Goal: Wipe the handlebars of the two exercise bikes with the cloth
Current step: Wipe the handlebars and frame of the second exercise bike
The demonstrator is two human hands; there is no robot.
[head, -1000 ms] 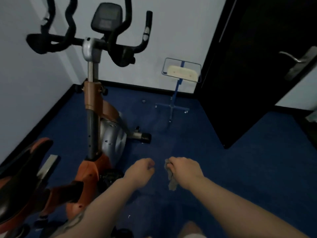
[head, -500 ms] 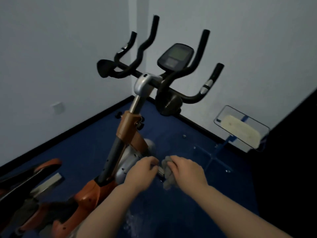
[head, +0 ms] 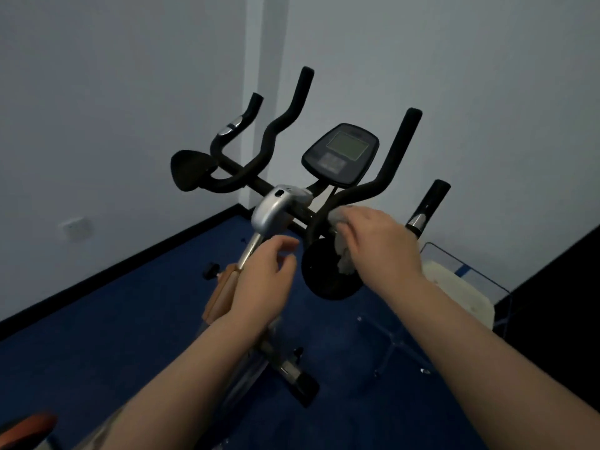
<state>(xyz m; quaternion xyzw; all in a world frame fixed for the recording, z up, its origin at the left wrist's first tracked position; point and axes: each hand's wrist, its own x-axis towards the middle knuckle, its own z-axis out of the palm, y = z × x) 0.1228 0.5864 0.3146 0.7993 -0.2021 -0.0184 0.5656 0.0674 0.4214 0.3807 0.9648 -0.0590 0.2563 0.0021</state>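
Observation:
An orange and silver exercise bike stands in the room's corner, its black handlebars (head: 394,157) rising in several curved prongs around a console (head: 341,152). My right hand (head: 380,241) grips a grey cloth (head: 344,254) and holds it against the lower bend of the right handlebar, above a round black elbow pad (head: 324,274). My left hand (head: 263,274) hovers with loosely curled fingers, holding nothing, just in front of the silver stem clamp (head: 276,209). A second black pad (head: 190,170) sits at the left end of the bar.
Grey walls meet in a corner behind the bike; a wall socket (head: 74,227) is low on the left. Blue carpet (head: 97,319) covers the floor. A flat mop head (head: 461,293) lies to the right. An orange seat tip (head: 29,423) shows at bottom left.
Both hands rose from low near the bike frame up to the handlebars. My right hand carried the cloth onto the right bar, and my left hand let go of it. The view tilted up.

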